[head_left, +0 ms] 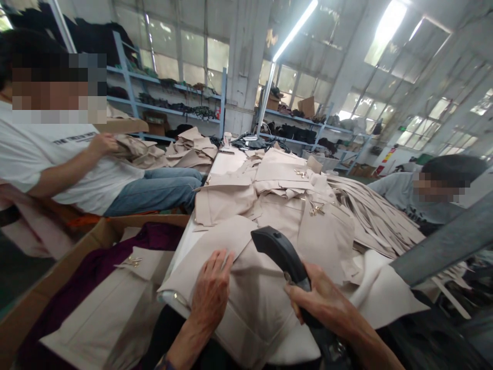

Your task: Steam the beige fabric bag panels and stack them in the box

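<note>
My left hand (211, 288) lies flat, palm down, on a beige fabric piece (265, 295) at the near end of the table, its fingers stretched out. Wrapped around the grip of a black curved handheld tool (279, 252) is my right hand (318, 293). The tool's broad head points left above the same fabric; its exact kind I cannot tell. Just beyond lie more beige sewn pieces (327, 236), some with gold-coloured metal clasps (318, 209). The near side of the fabric hangs over the table's edge.
A cardboard box (103, 234) at the left holds purple cloth and a beige piece with clasps. Beige strips (379, 216) are heaped at the right, near a slanted grey post (442, 241). One person (73, 159) sits left, another (400, 190) right. Shelves (173, 110) stand behind.
</note>
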